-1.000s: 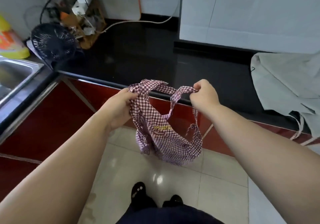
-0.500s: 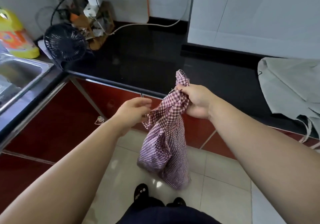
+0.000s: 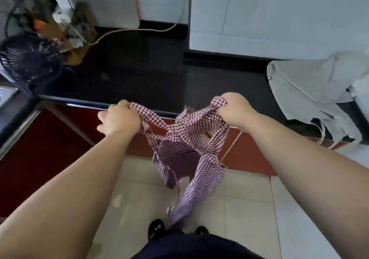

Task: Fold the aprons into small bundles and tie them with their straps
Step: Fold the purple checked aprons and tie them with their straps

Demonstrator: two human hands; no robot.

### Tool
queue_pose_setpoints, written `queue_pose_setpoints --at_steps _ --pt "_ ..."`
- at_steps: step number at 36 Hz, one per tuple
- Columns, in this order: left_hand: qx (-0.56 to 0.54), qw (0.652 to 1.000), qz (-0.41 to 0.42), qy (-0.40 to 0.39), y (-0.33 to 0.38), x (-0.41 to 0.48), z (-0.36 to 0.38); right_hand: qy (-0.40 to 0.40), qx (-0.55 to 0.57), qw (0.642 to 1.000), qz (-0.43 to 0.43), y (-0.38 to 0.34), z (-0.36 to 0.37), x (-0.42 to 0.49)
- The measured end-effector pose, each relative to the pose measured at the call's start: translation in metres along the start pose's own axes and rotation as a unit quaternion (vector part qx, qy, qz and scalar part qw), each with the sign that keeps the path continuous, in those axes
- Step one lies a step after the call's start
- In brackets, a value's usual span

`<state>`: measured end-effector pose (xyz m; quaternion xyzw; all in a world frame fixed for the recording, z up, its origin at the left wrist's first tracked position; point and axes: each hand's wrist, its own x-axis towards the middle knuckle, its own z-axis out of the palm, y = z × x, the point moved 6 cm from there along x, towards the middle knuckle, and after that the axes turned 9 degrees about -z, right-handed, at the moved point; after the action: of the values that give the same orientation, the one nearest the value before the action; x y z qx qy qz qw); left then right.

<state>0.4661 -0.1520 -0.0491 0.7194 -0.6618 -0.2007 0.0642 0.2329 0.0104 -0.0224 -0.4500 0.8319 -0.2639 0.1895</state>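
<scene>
Both hands hold a red-and-white checked cloth apron (image 3: 185, 154) above the floor: left hand (image 3: 119, 118) fingers curl round one strap, right hand (image 3: 235, 110) grips bunched fabric.

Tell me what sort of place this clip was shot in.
Probably a home kitchen: a glossy black countertop runs over red cabinet fronts, the floor is tiled, and a grey apron lies on the counter's right end.
</scene>
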Motion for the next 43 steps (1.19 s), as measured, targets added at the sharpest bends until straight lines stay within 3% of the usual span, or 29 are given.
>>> queue_pose_setpoints --at_steps 7,12,15,17,21,25,28,29,30,32,34,36,39,43 --pt "-0.230 0.973 -0.005 -0.037 0.000 0.006 -0.016 0.123 0.002 0.992 0.027 -0.003 -0.005 0.002" --pt "-0.247 0.963 0.034 -0.103 0.016 -0.008 -0.022 0.180 0.059 0.981 0.039 -0.022 -0.010 0.006" --pt "-0.281 0.942 0.020 -0.181 0.023 -0.011 -0.018 0.170 0.170 0.965 0.102 -0.024 0.003 0.011" --pt "-0.326 0.920 -0.012 -0.219 0.021 -0.008 -0.014 0.138 0.303 0.928 0.164 -0.026 0.017 0.012" --pt "-0.431 0.866 -0.025 -0.252 0.017 -0.002 -0.016 0.105 0.561 0.800 0.183 -0.036 0.031 0.015" --pt "-0.272 0.939 0.097 -0.186 0.006 0.012 -0.024 0.110 0.659 0.724 0.171 -0.040 0.027 0.017" --pt "-0.189 0.960 0.143 -0.150 0.000 0.012 -0.026 0.130 0.737 0.637 0.185 -0.044 0.024 0.015" --pt "-0.159 0.963 0.159 -0.146 0.000 0.012 -0.026 0.124 0.732 0.641 0.192 -0.045 0.023 0.014" --pt "-0.131 0.964 0.174 -0.151 0.001 0.012 -0.025 0.116 0.707 0.669 0.199 -0.044 0.024 0.014" --pt "-0.042 0.967 0.201 -0.153 0.002 0.015 -0.024 0.107 0.615 0.755 0.200 -0.043 0.023 0.016" --pt "0.102 0.955 0.245 -0.131 0.003 0.015 -0.019 0.115 0.537 0.813 0.191 -0.043 0.022 0.019" --pt "0.196 0.940 0.267 -0.084 0.003 0.016 -0.018 0.119 0.509 0.832 0.185 -0.047 0.023 0.021" --pt "0.248 0.943 0.219 0.038 0.002 0.018 -0.031 0.107 0.486 0.854 0.150 -0.051 0.024 0.024" --pt "0.189 0.954 0.181 0.145 -0.002 0.020 -0.052 0.125 0.398 0.904 0.093 -0.053 0.021 0.025"
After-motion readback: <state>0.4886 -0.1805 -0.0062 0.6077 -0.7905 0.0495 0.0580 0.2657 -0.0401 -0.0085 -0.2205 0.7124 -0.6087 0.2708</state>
